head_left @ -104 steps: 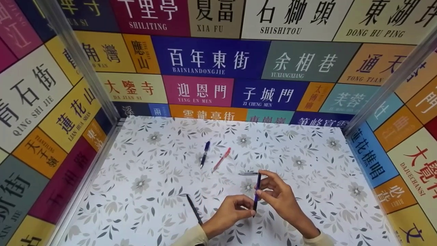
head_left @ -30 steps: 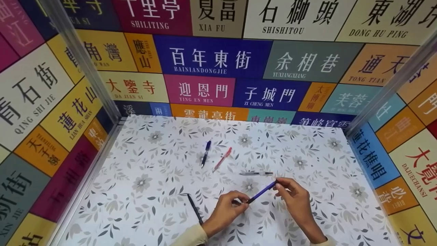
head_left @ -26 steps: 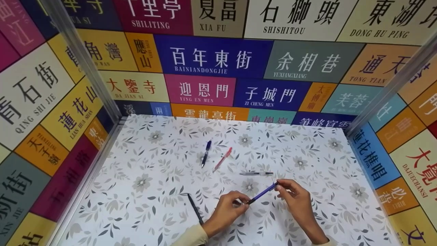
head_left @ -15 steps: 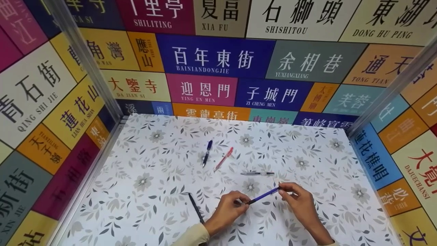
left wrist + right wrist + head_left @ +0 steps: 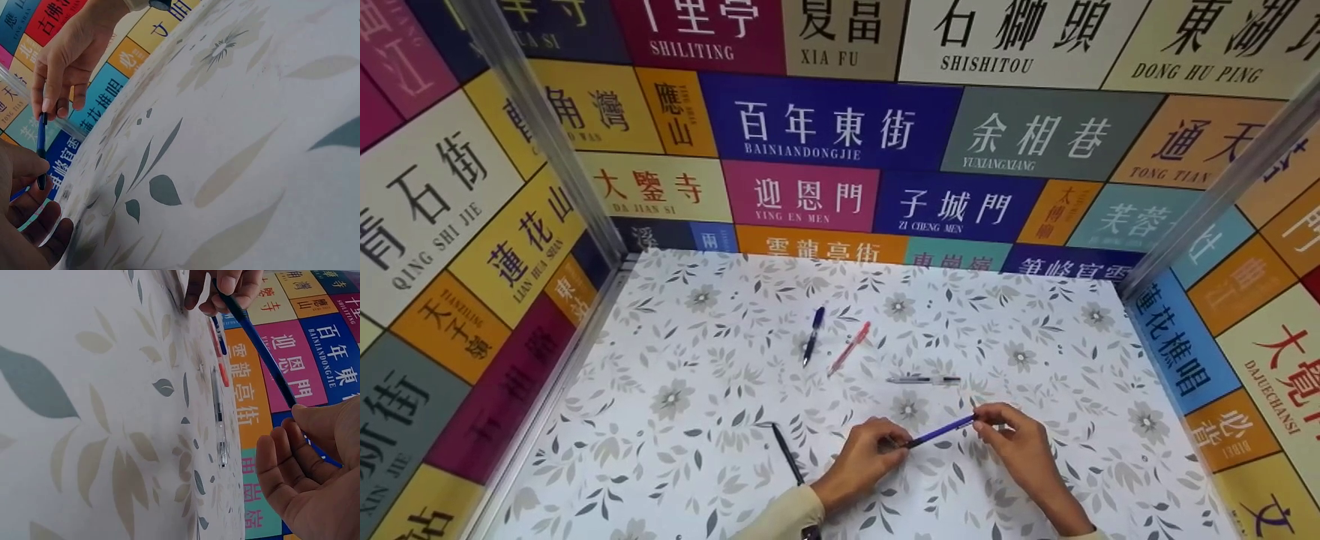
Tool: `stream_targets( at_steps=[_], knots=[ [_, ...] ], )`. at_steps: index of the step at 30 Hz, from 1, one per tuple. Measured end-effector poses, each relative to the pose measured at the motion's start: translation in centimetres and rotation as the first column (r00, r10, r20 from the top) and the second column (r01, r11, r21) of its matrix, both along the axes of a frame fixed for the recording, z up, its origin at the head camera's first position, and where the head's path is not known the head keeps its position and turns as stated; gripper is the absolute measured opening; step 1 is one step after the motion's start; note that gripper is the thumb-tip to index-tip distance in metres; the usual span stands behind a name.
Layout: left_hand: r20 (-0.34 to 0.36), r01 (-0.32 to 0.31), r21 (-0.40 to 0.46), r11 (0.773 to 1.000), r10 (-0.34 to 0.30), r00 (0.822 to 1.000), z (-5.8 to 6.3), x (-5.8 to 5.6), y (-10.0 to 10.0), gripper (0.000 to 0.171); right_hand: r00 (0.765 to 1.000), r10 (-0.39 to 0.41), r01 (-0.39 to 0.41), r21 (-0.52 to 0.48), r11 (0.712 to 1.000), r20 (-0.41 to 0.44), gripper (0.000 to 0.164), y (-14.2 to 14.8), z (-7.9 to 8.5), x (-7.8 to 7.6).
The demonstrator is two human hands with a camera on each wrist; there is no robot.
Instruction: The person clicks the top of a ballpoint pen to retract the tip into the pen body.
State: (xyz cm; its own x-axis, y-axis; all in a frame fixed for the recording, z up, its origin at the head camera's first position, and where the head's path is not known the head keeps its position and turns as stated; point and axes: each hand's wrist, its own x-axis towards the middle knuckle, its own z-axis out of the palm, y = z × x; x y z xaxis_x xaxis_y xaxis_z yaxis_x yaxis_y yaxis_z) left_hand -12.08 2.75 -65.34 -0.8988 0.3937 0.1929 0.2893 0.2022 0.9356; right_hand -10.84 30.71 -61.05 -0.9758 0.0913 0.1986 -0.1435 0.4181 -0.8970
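Observation:
A slim blue-purple pen (image 5: 943, 429) with dark ends slants between my hands over the table. My left hand (image 5: 861, 459) pinches its lower, dark end between thumb and index finger. At the raised end, the thumb and fingertips of my right hand (image 5: 1021, 444) hold it. In the left wrist view, the pen (image 5: 41, 143) runs from the left hand (image 5: 25, 205) up to the right one. The right wrist view shows the pen's shaft (image 5: 261, 349) bare between both grips, with the right hand's (image 5: 315, 472) other fingers loosely bent.
Behind the hands lie a clear grey pen (image 5: 924, 379), a red pen (image 5: 850, 348) and a dark blue pen (image 5: 813, 337). A black pen (image 5: 787, 453) lies beside the left forearm. Sign-printed walls (image 5: 829, 124) enclose the flower-patterned table (image 5: 720, 345).
The held pen has swung from nearly upright to a low slant. My right hand has moved right and down, uncovering the clear grey pen. The left hand has shifted slightly left.

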Motion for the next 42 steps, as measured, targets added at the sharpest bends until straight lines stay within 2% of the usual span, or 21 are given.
stream_targets(
  at_steps=[7, 10, 14, 19, 25, 29, 33, 38, 42],
  knots=[
    [-0.05, 0.006, -0.039, 0.999, -0.008, 0.999, -0.4, -0.5, 0.4, 0.017, 1.0, -0.016, 0.014, 0.063, 0.998, 0.019, 0.022, 0.6, -0.6, 0.0],
    [-0.095, 0.004, -0.051, 0.999, -0.009, 0.995, -0.6, -0.8, 0.5, 0.017, 1.0, -0.018, 0.017, 0.067, 0.998, 0.021, 0.022, 0.9, -0.7, -0.1],
    [-0.167, 0.003, -0.095, 0.995, -0.019, 0.986, -0.8, -1.2, 0.8, 0.016, 0.999, -0.015, 0.012, 0.076, 0.997, 0.037, 0.02, 1.3, -1.0, -0.1],
    [-0.211, 0.013, -0.163, 0.987, -0.047, 0.976, -1.0, -1.7, 1.1, 0.014, 0.998, -0.025, 0.018, 0.117, 0.993, 0.06, 0.019, 1.8, -1.4, -0.2],
    [-0.291, -0.003, -0.273, 0.962, -0.08, 0.953, -1.5, -2.3, 1.7, 0.013, 0.996, -0.05, 0.036, 0.178, 0.983, 0.076, 0.016, 2.2, -1.8, -0.4],
    [-0.333, -0.017, -0.326, 0.945, -0.098, 0.938, -1.7, -2.5, 2.1, 0.015, 0.996, -0.06, 0.046, 0.2, 0.979, 0.062, 0.015, 2.5, -2.1, -0.4],
    [-0.339, -0.032, -0.348, 0.937, -0.094, 0.936, -1.8, -2.6, 2.4, 0.015, 0.999, -0.043, 0.037, 0.204, 0.978, 0.025, 0.018, 2.8, -2.5, -0.4],
    [-0.36, -0.046, -0.348, 0.936, -0.088, 0.929, -2.1, -2.7, 2.7, 0.014, 0.999, -0.023, 0.029, 0.209, 0.977, -0.033, 0.02, 3.2, -3.0, -0.5],
    [-0.372, -0.046, -0.35, 0.936, -0.094, 0.923, -2.2, -2.8, 2.8, 0.014, 0.999, -0.026, 0.034, 0.236, 0.971, -0.035, 0.022, 3.4, -3.4, -0.5]
  ],
)
